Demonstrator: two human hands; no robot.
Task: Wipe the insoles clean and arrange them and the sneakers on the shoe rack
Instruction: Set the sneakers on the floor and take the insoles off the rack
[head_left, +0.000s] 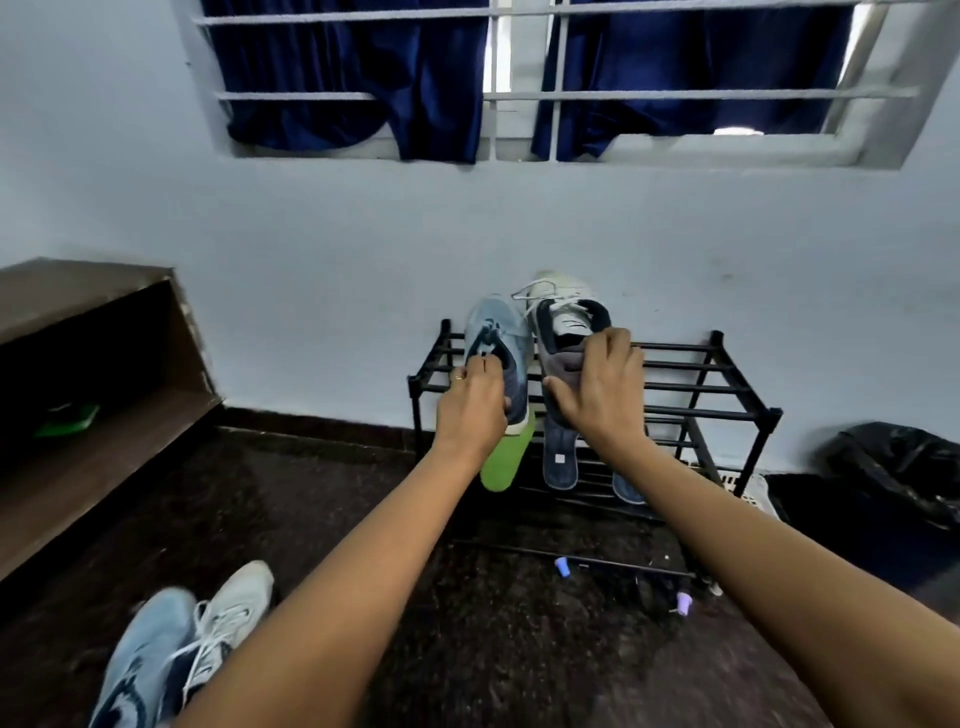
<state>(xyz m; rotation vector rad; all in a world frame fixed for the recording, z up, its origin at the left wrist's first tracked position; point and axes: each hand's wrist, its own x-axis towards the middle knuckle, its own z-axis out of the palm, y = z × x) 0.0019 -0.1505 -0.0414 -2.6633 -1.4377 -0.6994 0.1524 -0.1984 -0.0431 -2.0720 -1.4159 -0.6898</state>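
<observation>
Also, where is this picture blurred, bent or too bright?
Head view: the wide lens bows the window bars; the floor sneakers, bottom left, are smeared; the left hand gripping the blue sneaker and the right hand gripping the white sneaker look fairly sharp; daylight burns out between the curtains.

Matt black metal tubes on the shoe rack (685, 387); knitted cloth on the blue sneaker (493, 322); glossy black plastic bag (898, 462).

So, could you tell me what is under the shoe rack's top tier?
A green insole, a dark blue insole and part of a second blue insole show there. Their tops are hidden by the left hand, right hand, blue sneaker and white sneaker.
</observation>
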